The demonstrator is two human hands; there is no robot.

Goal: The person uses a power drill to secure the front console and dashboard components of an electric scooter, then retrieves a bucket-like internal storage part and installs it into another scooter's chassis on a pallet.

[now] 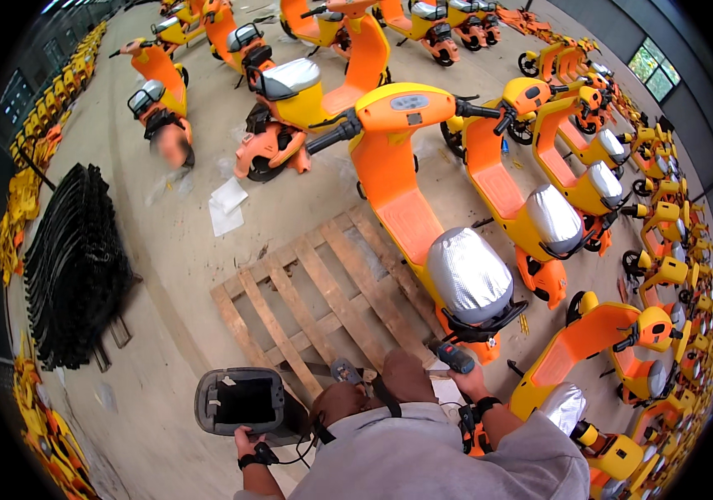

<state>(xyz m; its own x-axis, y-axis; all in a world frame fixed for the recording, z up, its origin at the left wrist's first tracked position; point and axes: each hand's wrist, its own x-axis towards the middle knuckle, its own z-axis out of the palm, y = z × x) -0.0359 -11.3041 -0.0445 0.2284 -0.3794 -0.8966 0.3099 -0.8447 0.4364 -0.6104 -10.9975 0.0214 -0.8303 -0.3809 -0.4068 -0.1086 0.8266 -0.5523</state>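
Note:
In my left hand [248,443] is a deep, open-topped black bin [290,417] with a grey rim, gripped near its lower edge and held beside my left leg. My right hand [471,382] is closed around a cordless drill [455,357], its dark and blue body near the rear of the closest scooter. That orange and yellow scooter [406,212] stands just ahead, with a shiny silver cover [469,271] over its seat and black handlebars. Part of the drill's grip is hidden by my fingers.
A wooden pallet [331,320] lies ahead of my feet. Black curved parts [77,267] are stacked at the left. White paper sheets [227,204] lie on the floor. Rows of similar scooters [506,183] fill the right side and the back. Another scooter [585,337] stands close at my right.

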